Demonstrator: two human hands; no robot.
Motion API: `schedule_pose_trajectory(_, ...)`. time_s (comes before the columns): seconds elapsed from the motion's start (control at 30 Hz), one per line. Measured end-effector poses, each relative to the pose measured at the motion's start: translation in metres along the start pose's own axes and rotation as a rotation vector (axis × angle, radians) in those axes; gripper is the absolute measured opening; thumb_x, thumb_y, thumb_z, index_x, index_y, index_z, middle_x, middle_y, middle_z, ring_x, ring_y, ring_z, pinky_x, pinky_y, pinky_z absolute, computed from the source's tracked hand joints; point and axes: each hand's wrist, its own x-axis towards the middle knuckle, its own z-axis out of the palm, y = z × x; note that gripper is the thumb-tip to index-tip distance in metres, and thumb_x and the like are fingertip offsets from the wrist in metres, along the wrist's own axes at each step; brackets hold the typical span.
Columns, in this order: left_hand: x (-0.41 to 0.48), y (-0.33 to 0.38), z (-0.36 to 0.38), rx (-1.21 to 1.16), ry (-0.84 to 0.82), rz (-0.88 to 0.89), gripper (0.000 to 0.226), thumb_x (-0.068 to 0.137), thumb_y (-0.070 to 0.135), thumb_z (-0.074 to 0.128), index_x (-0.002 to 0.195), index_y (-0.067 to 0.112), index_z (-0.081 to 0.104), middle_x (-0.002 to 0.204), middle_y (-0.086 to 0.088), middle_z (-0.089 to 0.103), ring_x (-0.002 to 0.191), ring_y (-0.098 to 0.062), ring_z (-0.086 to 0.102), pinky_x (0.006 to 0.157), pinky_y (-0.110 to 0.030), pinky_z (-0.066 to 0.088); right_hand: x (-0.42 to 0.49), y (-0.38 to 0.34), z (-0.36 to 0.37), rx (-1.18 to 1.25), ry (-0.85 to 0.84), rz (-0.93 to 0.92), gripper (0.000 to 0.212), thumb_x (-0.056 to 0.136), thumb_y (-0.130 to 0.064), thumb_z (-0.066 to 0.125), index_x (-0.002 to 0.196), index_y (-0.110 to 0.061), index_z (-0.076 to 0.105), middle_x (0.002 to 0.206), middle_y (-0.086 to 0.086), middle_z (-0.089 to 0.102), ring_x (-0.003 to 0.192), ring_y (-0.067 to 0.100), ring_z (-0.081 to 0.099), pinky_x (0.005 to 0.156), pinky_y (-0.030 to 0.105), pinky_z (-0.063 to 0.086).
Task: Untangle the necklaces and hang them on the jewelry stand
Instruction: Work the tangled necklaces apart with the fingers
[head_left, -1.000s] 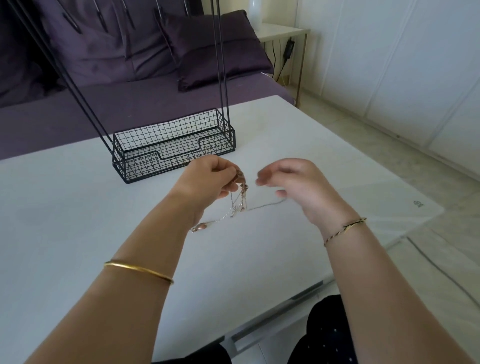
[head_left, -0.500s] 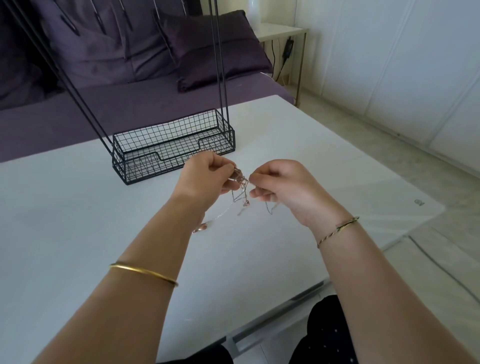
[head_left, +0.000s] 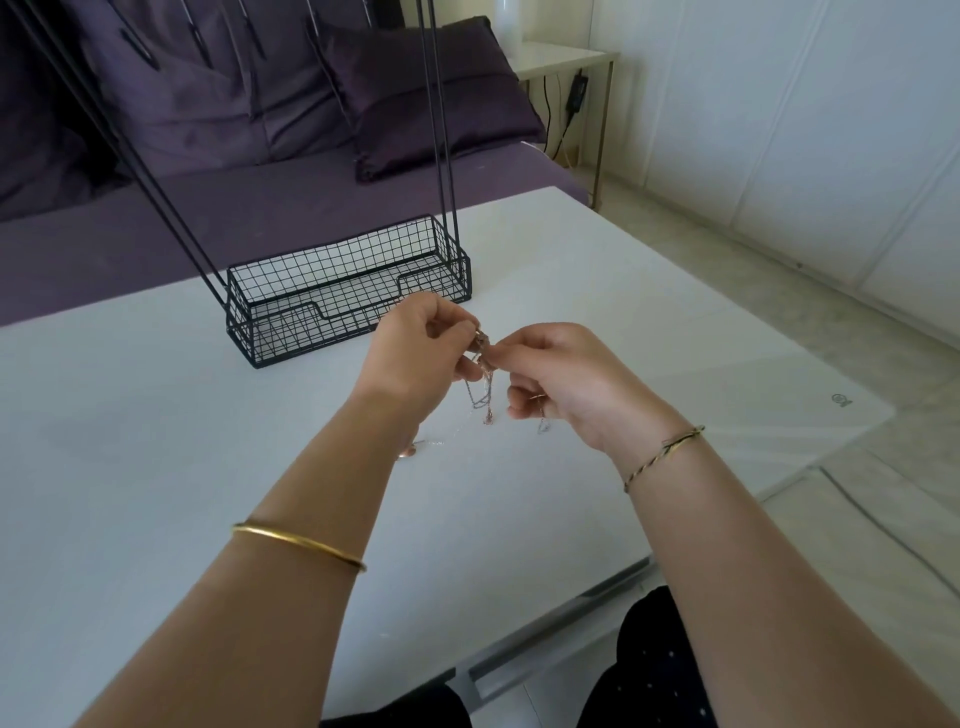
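Together two hands pinch one necklace tangle.

- No legible txt, nos. or brand names anywhere in view.
- Only candidate: small dark mark printed on the white table top, near its right-hand corner.
- Mark is roundish, poss. a logo; too small + blurry to make out any chars.
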Motion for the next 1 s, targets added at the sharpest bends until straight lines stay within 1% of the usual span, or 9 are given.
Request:
schedule_pose_trajectory(0.13, 0.002, -0.002, 0.000, -0.023, 0.034, -0.034, 0.014, 0.095, 0.004, 0.049, 0.087, 0.011, 0.057, 0.077, -0.001, 0.065, 0.044, 0.000, 0.055, 0.061, -0.019, 0.053, 0.000, -0.003, -0.005, 0.023, 0.004, 0.040, 0.013, 0.083, -0.006, 0.064, 0.074, -0.013, 0.059, 0.064, 0.000, 0.052, 0.051, 0.012, 0.056, 0.054, 0.024, 0.050)
schedule_pose_trajectory(0.23, 0.003, -0.002, 0.002, -0.016, 0.023, -0.037, 0.013, 0.095, 0.004, 0.049, 0.089, 0.010, 0.058, 0.077, -0.001, 0.064, 0.048, -0.003, 0.054, 0.070, -0.028, 0.055, 0.001, -0.004, -0.008, 0.078, -0.004, 0.081, 0.016, 0.082, -0.003, 0.061, 0.071, -0.012, 0.056, 0.071, 0.002, 0.055, 0.053, 0.013, 0.057, 0.053, 0.023, 0.050)
schedule_pose_trajectory(0.33, 0.003, -0.001, 0.005, -0.023, 0.012, -0.037, 0.015, 0.095, 0.004, 0.048, 0.086, 0.011, 0.057, 0.078, -0.001, 0.067, 0.052, -0.010, 0.049, 0.075, -0.036, 0.051, 0.002, -0.005, -0.008, 0.173, -0.008, 0.123, 0.016, 0.081, -0.002, 0.056, 0.067, -0.010, 0.056, 0.072, 0.006, 0.060, 0.056, 0.016, 0.059, 0.061, 0.027, 0.051)
schedule_pose_trajectory(0.5, 0.003, 0.000, 0.007, -0.043, 0.003, -0.042, 0.014, 0.095, 0.006, 0.049, 0.086, 0.014, 0.057, 0.078, 0.000, 0.067, 0.051, -0.009, 0.044, 0.073, -0.033, 0.048, 0.002, -0.006, -0.008, 0.312, 0.029, 0.175, 0.017, 0.080, -0.002, 0.053, 0.065, -0.008, 0.056, 0.076, 0.010, 0.061, 0.067, 0.021, 0.059, 0.071, 0.032, 0.049)
schedule_pose_trajectory(0.57, 0.003, 0.000, 0.007, -0.037, -0.010, -0.038, 0.013, 0.095, 0.008, 0.051, 0.088, 0.015, 0.059, 0.079, 0.001, 0.067, 0.050, -0.004, 0.046, 0.072, -0.031, 0.048, 0.001, -0.007, -0.008, 0.370, 0.041, 0.184, 0.017, 0.081, -0.002, 0.051, 0.066, -0.007, 0.056, 0.081, 0.012, 0.064, 0.066, 0.022, 0.060, 0.068, 0.031, 0.050)
schedule_pose_trajectory(0.63, 0.002, 0.001, 0.006, -0.053, -0.029, -0.042, 0.012, 0.094, 0.008, 0.052, 0.088, 0.015, 0.059, 0.079, 0.000, 0.067, 0.046, -0.001, 0.045, 0.069, -0.029, 0.047, 0.000, -0.008, -0.008, 0.400, 0.011, 0.185, 0.016, 0.083, -0.002, 0.046, 0.070, -0.006, 0.055, 0.082, 0.013, 0.067, 0.059, 0.020, 0.059, 0.058, 0.028, 0.049)
schedule_pose_trajectory(0.77, 0.002, 0.001, 0.004, -0.124, -0.032, -0.083, 0.010, 0.095, 0.008, 0.053, 0.088, 0.014, 0.059, 0.079, -0.002, 0.064, 0.045, -0.002, 0.044, 0.066, -0.026, 0.046, -0.002, -0.012, -0.005, 0.313, -0.084, 0.175, 0.019, 0.088, -0.006, 0.041, 0.076, -0.006, 0.055, 0.072, 0.011, 0.069, 0.049, 0.014, 0.053, 0.050, 0.024, 0.042)
schedule_pose_trajectory(0.87, 0.002, -0.001, 0.004, -0.153, -0.060, -0.113, 0.008, 0.095, 0.007, 0.054, 0.091, 0.011, 0.059, 0.078, -0.003, 0.062, 0.048, -0.005, 0.044, 0.069, -0.027, 0.052, -0.001, -0.011, -0.004, 0.186, -0.071, 0.118, 0.013, 0.089, -0.008, 0.050, 0.080, -0.006, 0.059, 0.066, 0.008, 0.062, 0.048, 0.012, 0.044, 0.048, 0.022, 0.035)
schedule_pose_trajectory(1.0, 0.000, -0.004, 0.007, -0.153, -0.092, -0.146, 0.006, 0.095, 0.009, 0.053, 0.094, 0.011, 0.059, 0.078, -0.003, 0.056, 0.060, -0.010, 0.043, 0.075, -0.037, 0.059, -0.002, -0.005, -0.001, 0.023, -0.036, 0.027, 0.010, 0.088, -0.007, 0.062, 0.078, -0.008, 0.064, 0.063, 0.004, 0.057, 0.049, 0.011, 0.040, 0.047, 0.021, 0.032)
